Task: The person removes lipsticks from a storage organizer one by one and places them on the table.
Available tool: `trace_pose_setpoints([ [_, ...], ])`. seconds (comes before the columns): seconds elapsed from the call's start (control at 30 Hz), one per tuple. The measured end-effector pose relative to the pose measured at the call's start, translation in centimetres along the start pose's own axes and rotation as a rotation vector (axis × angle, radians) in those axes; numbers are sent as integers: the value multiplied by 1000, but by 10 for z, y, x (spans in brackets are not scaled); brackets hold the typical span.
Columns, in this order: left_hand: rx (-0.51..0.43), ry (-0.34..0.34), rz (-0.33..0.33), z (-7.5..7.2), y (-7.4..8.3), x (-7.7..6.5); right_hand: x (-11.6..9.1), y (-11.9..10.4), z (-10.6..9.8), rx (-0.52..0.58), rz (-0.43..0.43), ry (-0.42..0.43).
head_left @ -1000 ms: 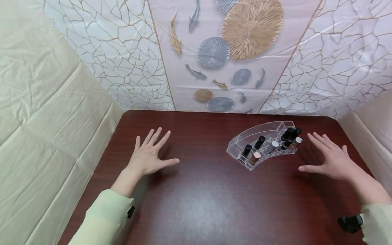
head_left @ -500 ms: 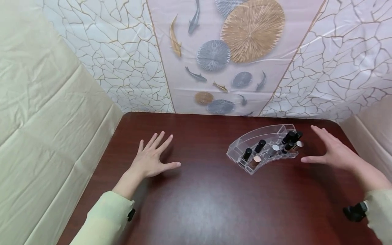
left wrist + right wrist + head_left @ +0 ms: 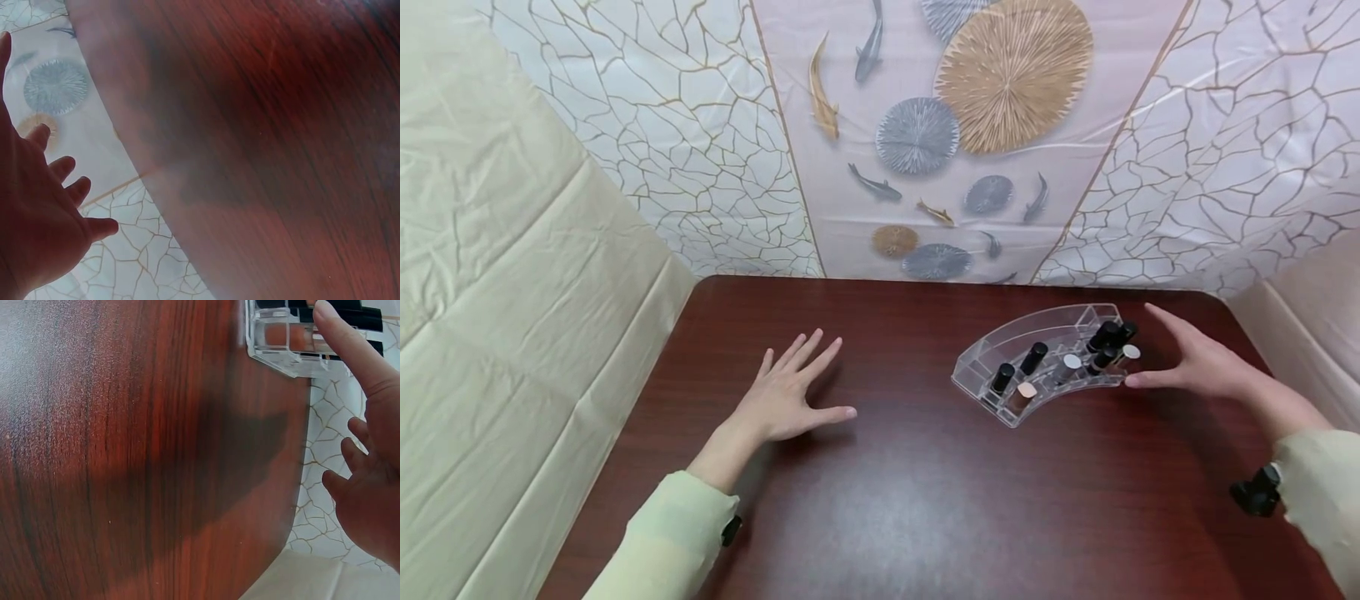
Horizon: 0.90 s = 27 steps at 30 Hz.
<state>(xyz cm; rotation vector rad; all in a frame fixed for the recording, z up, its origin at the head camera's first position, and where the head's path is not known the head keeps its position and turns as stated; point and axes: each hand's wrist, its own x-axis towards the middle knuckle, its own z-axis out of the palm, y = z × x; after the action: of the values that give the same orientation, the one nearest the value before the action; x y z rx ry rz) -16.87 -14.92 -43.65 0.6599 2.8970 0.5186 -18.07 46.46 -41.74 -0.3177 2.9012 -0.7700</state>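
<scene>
My right hand (image 3: 1206, 362) hovers with fingers extended at the right end of a clear curved cosmetic organizer (image 3: 973, 368). Its thumb tip is close to the front corner, and the fingers spread behind that end. In the right wrist view the thumb (image 3: 350, 347) overlaps the organizer (image 3: 259, 347) and its tubes. Several small lipstick-like tubes stand in the slots: some black-capped (image 3: 1002, 378), one silver-capped (image 3: 1071, 367), one pinkish-capped (image 3: 1026, 393). On the left, my left hand (image 3: 782, 404) is held over the table, fingers spread, holding nothing.
The dark red-brown wooden table (image 3: 895, 500) has rounded far corners. A patterned cloth (image 3: 917, 217) with fish and round motifs hangs behind it. Cream fabric (image 3: 542, 275) lines the left side. Black wrist devices (image 3: 1257, 492) sit at the sleeves.
My right hand has moved left and slightly away from me, up to the organizer's right end. My left hand has drifted a little to the right. The organizer stays in place.
</scene>
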Motion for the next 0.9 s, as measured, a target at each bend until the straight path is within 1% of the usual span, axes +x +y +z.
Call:
trace_pose_setpoints([
  [0.13, -7, 9, 14, 1, 3, 1, 5, 1, 2, 16, -4, -7],
  [0.3, -18, 3, 20, 1, 5, 1, 13, 3, 6, 28, 2, -31],
  [0.47, -32, 20, 42, 1, 7, 0, 21, 5, 12, 50, -8, -28],
  [0.77, -42, 40, 70, 5, 8, -1, 20, 14, 27, 111, -22, -3],
  [0.9, -45, 29, 71, 7, 8, -1, 19, 15, 30, 112, -16, -6],
])
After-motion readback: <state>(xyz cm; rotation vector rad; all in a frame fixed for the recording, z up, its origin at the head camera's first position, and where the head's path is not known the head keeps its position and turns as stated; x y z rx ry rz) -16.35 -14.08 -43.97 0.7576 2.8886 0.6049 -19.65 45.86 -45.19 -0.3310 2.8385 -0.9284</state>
